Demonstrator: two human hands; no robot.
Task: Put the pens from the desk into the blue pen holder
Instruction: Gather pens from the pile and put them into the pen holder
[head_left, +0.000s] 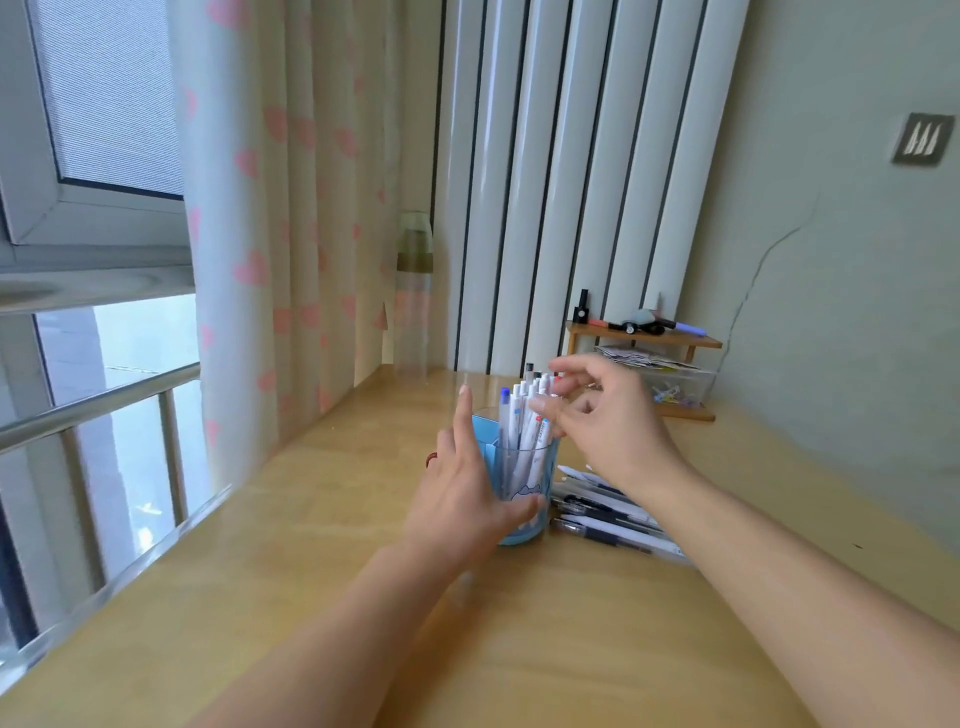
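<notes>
Both hands work at the blue pen holder (522, 480), which stands upright on the wooden desk (322, 561) and serves as the reference point below. Left hand (462, 488): palm and thumb lie against the holder's near-left wall, fingers straight and extended upward along its side, not curled round it. Right hand (602, 415): positioned above and to the right of the holder, fingers loosely bent at the tips of the pens standing in it; whether the fingertips pinch a pen cannot be told (motion blur obscures the contact).

Order of remaining items, largest first:

1. Desk: carries the holder and everything listed below.
2. Curtain (270, 208) with pink hearts: hangs behind and to the left of the holder.
3. Small wooden shelf (675, 340): behind and to the right of the holder, against the wall, with small items on top.
4. Clear bottle (414, 291): stands upright behind the holder, near the curtain.
5. Standing pens (524, 415): white-barrelled, bunched upright inside the holder.
6. Loose pens (608, 514): a flat pile on the desk just right of the holder's base.
</notes>
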